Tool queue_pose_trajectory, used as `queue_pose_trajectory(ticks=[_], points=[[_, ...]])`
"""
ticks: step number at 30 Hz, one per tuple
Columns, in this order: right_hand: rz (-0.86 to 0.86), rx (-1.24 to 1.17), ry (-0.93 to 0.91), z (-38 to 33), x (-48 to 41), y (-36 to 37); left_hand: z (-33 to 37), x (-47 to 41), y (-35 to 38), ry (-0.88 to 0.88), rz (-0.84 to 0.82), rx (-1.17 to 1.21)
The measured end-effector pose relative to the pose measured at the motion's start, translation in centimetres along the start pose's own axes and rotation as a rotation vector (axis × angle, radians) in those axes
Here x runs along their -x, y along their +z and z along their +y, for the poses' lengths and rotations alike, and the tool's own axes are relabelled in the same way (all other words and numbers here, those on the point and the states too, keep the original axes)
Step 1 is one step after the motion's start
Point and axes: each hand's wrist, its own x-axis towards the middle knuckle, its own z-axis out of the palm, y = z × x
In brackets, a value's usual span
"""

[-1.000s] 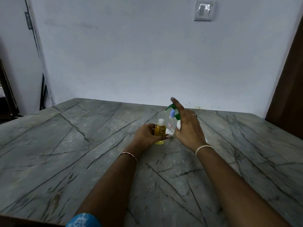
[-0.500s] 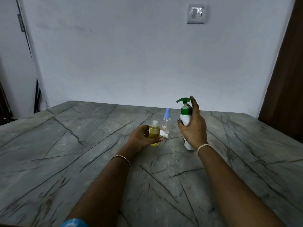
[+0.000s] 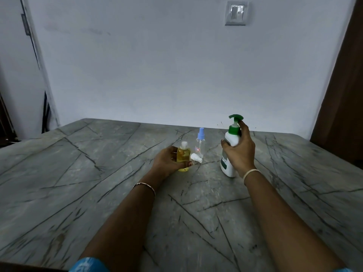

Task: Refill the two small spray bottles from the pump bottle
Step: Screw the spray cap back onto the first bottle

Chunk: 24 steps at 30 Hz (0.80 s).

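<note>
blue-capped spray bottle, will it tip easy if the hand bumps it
Probably: the blue-capped spray bottle is tall, narrow and looks empty, so likely light and tippy. It stands free on the table near the left hand, so a stray nudge could topple it.

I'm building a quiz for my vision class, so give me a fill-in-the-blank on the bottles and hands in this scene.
1. The right hand grips the white pump bottle, whose pump head is ____ in colour.
2. The left hand holds an uncapped small bottle filled with ____ liquid.
3. The clear spray bottle standing free behind it has a ____ top.

Missing words: green; yellow; blue.
</note>
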Motion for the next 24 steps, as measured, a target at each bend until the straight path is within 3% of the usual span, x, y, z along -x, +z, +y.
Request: queue_pose_trajectory(ticks=[7, 13, 18, 24], points=[[0.081, 0.014, 0.002, -0.1, 0.3, 0.5, -0.2, 0.2, -0.3, -0.004, 0.034, 0.006], [0.28, 0.24, -0.402, -2.3, 1.3, 0.7, -0.2, 0.2, -0.7, -0.037, 0.073, 0.05], [0.087, 0.403, -0.655, -2.8, 2.2, 1.4, -0.3, 0.1, -1.1, -0.085, 0.115, 0.098], [-0.23, 0.571, -0.635, -2.4, 3.0, 3.2, -0.6, 0.2, -1.7, -0.137, 0.174, 0.108]])
